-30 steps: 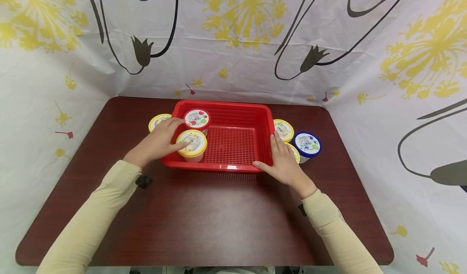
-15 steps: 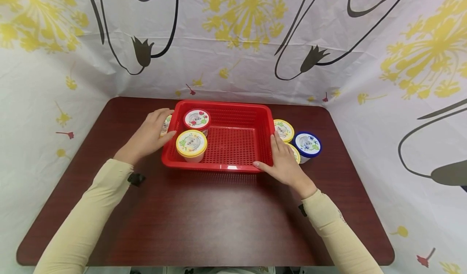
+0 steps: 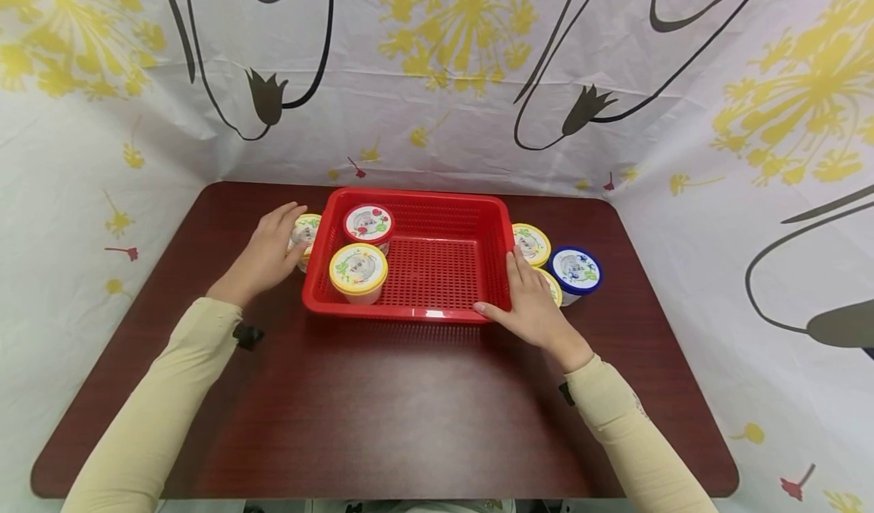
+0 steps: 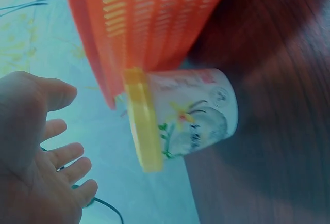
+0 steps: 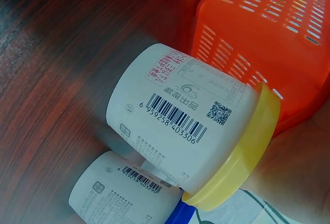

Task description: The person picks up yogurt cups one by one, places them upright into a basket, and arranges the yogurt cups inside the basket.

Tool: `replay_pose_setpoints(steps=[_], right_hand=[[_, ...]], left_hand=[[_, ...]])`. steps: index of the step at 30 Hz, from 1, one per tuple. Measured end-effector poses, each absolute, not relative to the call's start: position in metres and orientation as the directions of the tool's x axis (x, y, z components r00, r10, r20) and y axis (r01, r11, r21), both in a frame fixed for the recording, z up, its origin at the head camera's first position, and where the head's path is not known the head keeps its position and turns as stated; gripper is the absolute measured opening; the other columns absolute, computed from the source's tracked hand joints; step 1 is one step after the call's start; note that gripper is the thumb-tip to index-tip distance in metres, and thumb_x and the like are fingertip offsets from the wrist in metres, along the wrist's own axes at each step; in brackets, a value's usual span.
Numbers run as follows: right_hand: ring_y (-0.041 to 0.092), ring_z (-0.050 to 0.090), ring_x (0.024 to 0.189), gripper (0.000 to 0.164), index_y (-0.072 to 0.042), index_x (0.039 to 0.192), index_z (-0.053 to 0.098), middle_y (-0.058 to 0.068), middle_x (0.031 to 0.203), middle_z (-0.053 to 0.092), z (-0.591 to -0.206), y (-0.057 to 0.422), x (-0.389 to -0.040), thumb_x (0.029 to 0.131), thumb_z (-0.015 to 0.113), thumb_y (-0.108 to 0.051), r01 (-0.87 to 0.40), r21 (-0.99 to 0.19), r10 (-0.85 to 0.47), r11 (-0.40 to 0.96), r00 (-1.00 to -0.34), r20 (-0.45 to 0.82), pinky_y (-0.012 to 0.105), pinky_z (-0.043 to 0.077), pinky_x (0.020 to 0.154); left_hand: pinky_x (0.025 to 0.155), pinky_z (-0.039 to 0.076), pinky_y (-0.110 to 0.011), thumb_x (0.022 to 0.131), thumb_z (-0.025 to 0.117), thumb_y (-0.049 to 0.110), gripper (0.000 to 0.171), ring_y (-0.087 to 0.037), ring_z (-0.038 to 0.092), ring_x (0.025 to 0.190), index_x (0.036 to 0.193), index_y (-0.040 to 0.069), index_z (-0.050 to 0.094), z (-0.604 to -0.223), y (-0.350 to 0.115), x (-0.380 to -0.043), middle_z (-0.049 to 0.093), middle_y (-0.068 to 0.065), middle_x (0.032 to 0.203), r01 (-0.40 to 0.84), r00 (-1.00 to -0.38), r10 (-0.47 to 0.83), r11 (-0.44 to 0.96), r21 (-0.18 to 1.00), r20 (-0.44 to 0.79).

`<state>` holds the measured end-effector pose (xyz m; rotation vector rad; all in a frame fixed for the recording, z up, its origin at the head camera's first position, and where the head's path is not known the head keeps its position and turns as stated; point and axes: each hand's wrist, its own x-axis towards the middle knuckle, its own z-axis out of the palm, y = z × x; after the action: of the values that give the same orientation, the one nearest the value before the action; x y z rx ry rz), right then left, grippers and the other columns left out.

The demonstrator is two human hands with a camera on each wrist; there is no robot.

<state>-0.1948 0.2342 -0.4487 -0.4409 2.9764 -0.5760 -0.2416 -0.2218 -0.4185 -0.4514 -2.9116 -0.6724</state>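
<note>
My left hand (image 3: 262, 249) hovers just left of a yellow-lidded paper tub (image 3: 305, 230). In the left wrist view the fingers are loosely spread, apart from that tub (image 4: 180, 115), which stands against the basket's outer wall. My right hand (image 3: 536, 304) rests on the right front corner of the red plastic basket (image 3: 410, 312), its fingers straight along the rim. Inside the basket, at its left end, sit a red-lidded tub (image 3: 369, 223) and a yellow-lidded tub (image 3: 359, 270).
Right of the basket stand a yellow-lidded tub (image 3: 531, 244), another yellow-lidded tub (image 3: 551, 288) partly behind my right hand, and a blue-lidded tub (image 3: 575, 269). Everything is on a dark wooden table (image 3: 410, 414). A patterned white cloth (image 3: 423, 118) hangs around its back and sides.
My left hand has moved left, from above the tubs inside the basket to beside the yellow-lidded tub outside it. The right hand and the basket have stayed put.
</note>
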Motion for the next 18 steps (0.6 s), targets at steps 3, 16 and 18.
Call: replay_pose_setpoints(steps=[3,16,18], right_hand=[[0.038,0.011,0.154,0.116,-0.009,0.16,-0.002,0.008,0.169,-0.008,-0.449,0.234,-0.195,0.083,0.052,-0.077,-0.269,-0.372,-0.297,0.888,-0.955,-0.019,0.064,0.016,0.122],[0.037,0.012,0.154,0.115,-0.01,0.16,-0.001,0.008,0.169,-0.007,-0.451,0.234,-0.196,0.083,0.052,-0.077,-0.266,-0.369,-0.291,0.89,-0.957,-0.012,0.064,0.018,0.122],[0.038,0.013,0.154,0.115,-0.01,0.16,-0.001,0.008,0.169,-0.007,-0.451,0.234,-0.196,0.083,0.052,-0.077,-0.268,-0.37,-0.294,0.889,-0.956,-0.013,0.064,0.018,0.122]], left_hand=[[0.117,0.022,-0.068,0.095,0.059,0.012,0.069,-0.052,0.023,0.144,0.153,-0.002,0.024,-0.423,-0.226,-0.243,0.023,-0.031,0.158,0.29,-0.957,0.251,0.862,0.416,0.147],[0.117,0.021,-0.069,0.095,0.063,0.027,0.083,-0.052,0.019,0.145,0.155,-0.004,0.014,-0.443,-0.239,-0.253,0.016,-0.032,0.16,0.196,-0.977,0.213,0.885,0.423,0.007],[0.117,0.021,-0.069,0.094,0.063,0.027,0.085,-0.052,0.018,0.145,0.156,-0.003,0.012,-0.445,-0.24,-0.255,0.015,-0.032,0.16,0.191,-0.977,0.215,0.885,0.425,-0.009]])
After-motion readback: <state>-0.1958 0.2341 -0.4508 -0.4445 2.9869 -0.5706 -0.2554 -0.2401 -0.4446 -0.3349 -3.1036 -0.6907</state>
